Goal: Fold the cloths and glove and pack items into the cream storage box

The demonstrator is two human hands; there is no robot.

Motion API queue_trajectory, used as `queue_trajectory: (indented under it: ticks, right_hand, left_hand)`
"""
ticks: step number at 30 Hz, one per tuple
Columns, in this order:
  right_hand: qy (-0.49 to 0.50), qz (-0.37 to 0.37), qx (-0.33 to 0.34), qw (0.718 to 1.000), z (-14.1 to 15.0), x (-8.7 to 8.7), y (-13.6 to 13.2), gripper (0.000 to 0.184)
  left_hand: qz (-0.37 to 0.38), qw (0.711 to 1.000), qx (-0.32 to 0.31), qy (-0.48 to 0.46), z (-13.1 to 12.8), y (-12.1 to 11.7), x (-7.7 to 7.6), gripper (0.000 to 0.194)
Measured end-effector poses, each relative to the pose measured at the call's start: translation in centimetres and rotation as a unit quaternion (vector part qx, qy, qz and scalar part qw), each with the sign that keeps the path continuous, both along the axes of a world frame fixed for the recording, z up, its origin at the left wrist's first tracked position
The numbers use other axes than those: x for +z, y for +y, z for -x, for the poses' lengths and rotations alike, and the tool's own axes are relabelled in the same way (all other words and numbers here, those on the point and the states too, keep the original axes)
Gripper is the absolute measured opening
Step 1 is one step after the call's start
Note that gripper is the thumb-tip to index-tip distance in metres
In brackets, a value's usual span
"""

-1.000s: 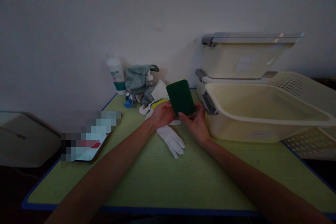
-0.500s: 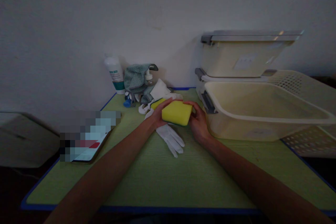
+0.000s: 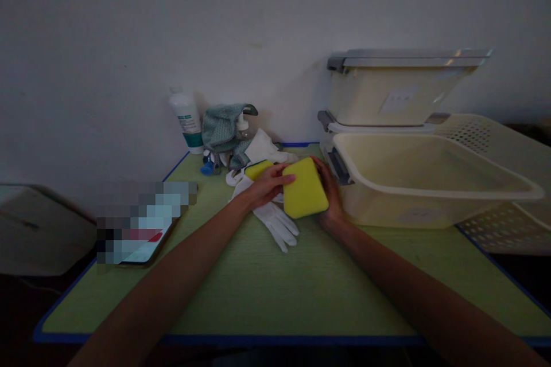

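A yellow sponge [image 3: 305,190] with a thin dark edge is held up between both hands, its broad face tilted toward me. My left hand [image 3: 267,184] grips its left side, thumb on the yellow face. Behind its right side, my right hand [image 3: 332,195] holds on with the fingers partly hidden. A second yellow sponge [image 3: 258,170] lies just beyond my left hand. Below the hands, a white glove [image 3: 278,225] rests on the green table [image 3: 275,287], partly covered by my left hand.
At the back stand a white bottle [image 3: 187,120], a grey-green cloth [image 3: 221,126], a pump bottle [image 3: 243,126] and a blue-capped item [image 3: 207,166]. An open cream bin [image 3: 387,206] sits right, with a lidded box [image 3: 379,94] behind it and a perforated basket [image 3: 508,229]. A phone [image 3: 146,249] lies left.
The held sponge has turned so its broad face shows more, and has shifted slightly right. My left thumb has come onto its face.
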State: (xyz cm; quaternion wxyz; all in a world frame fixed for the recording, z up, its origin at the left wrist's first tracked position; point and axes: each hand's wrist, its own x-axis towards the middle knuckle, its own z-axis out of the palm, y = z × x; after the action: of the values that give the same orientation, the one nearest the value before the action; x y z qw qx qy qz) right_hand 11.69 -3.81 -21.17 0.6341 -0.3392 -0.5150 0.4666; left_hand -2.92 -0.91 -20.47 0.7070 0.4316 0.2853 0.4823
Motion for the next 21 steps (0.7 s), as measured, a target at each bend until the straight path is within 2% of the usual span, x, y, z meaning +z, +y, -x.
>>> queue_trajectory:
  ticks: [4,7,14,18,21]
  right_hand:
    - [-0.013,0.026,-0.001,1.000,0.2,-0.7,0.5,0.025]
    - [-0.030,0.031,0.002,0.999,0.8,-1.4,1.0,0.024]
    - [-0.077,0.027,0.002,0.997,1.4,-1.5,1.6,0.026]
    - [-0.117,0.022,0.005,0.993,1.3,-1.3,1.7,0.027]
    - [-0.144,0.030,0.008,0.989,1.5,-1.5,1.8,0.027]
  left_hand:
    - [-0.014,0.998,0.056,-0.020,0.0,0.1,-0.1,0.045]
    - [-0.022,0.995,0.090,-0.040,0.0,0.2,0.0,0.047]
    - [-0.022,0.990,0.121,-0.074,-0.2,0.2,0.3,0.053]
    - [-0.021,0.988,0.129,-0.080,-0.4,0.0,1.2,0.042]
    - [-0.028,0.988,0.134,-0.075,-0.5,-0.3,2.6,0.028]
